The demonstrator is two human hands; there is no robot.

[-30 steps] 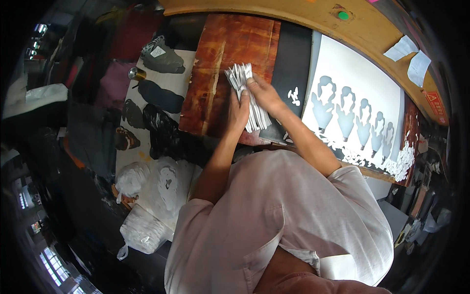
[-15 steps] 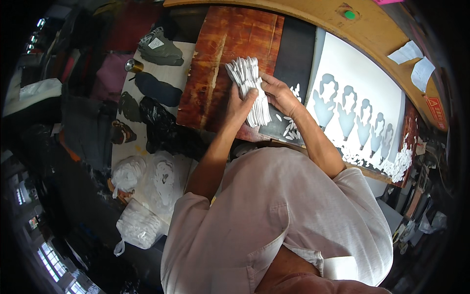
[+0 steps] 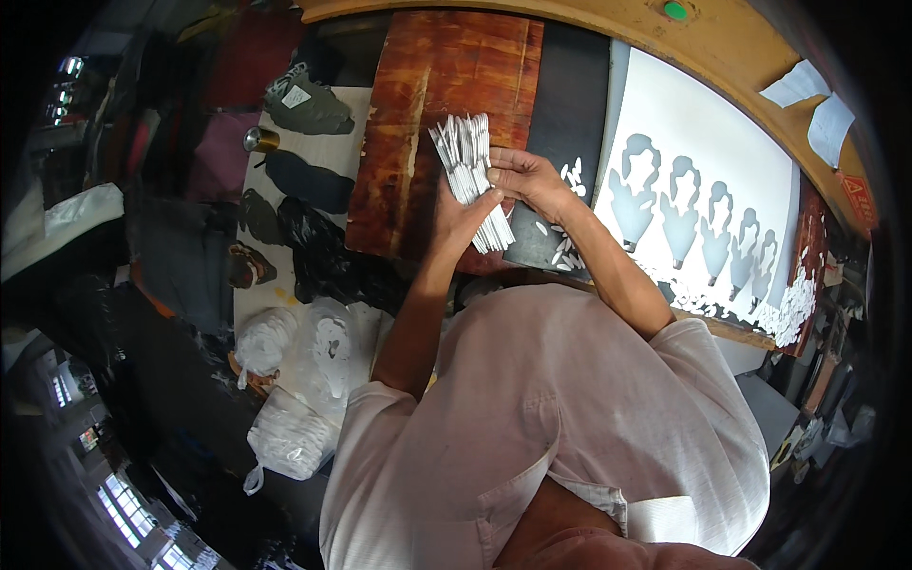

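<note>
Paned windows (image 3: pixel 125 505) glow at the dim lower left; a yellow beam (image 3: pixel 727 52) curves along the top.

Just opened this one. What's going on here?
The person's left hand grips a stack of thin white pieces, while the right hand touches its right edge. The stack is held over a reddish-brown board. To the right lies a white sheet with a row of cut-outs, with small white scraps near its lower edge. A can stands out at left.

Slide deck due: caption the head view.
Left hand and right hand hold a stack of white pieces over a reddish-brown board.
</note>
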